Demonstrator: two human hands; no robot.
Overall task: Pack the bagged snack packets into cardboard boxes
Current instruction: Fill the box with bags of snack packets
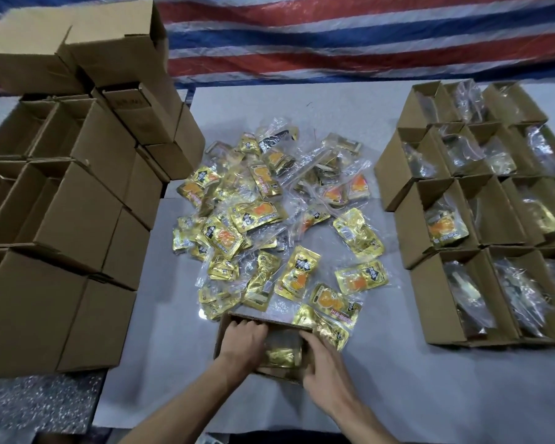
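Bagged snack packets (263, 216) lie heaped mid-counter; one bag (282, 355) sits inside the open cardboard box (257, 320). Left hand (242, 339) and right hand (322, 358) grip the box walls. Filling looks done; next, shift it toward the filled boxes (481, 219).

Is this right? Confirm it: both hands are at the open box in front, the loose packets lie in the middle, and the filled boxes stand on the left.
One error. The head view shows the filled boxes on the right; the left stack looks empty. Both hands, left hand and right hand, are at the open box, and the loose packets lie mid-table.
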